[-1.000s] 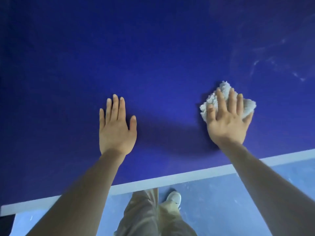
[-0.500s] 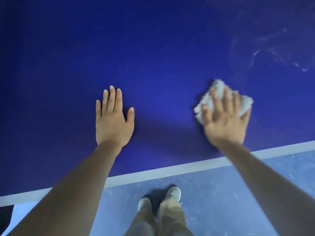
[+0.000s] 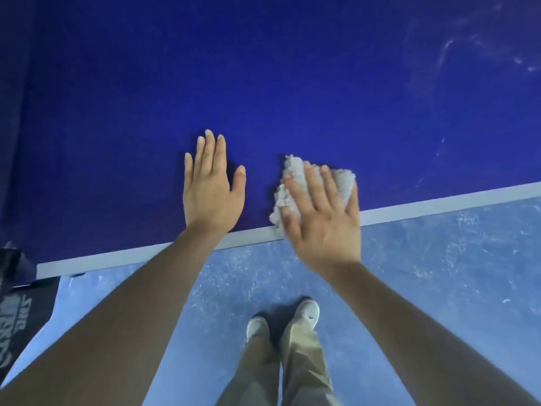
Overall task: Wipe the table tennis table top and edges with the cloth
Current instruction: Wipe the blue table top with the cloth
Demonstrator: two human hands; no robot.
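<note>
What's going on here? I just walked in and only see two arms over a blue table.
A person is wiping a blue table tennis table. The right hand presses a fluffy white cloth flat against the top, right at the white edge line nearest them. The left hand rests flat on the table beside it, holding nothing. Faint smudges show at the far right.

Scuffed blue floor (image 3: 439, 273), khaki trousers (image 3: 292, 361), white shoes (image 3: 310, 310), dark printed banner (image 3: 17, 317) at left
</note>
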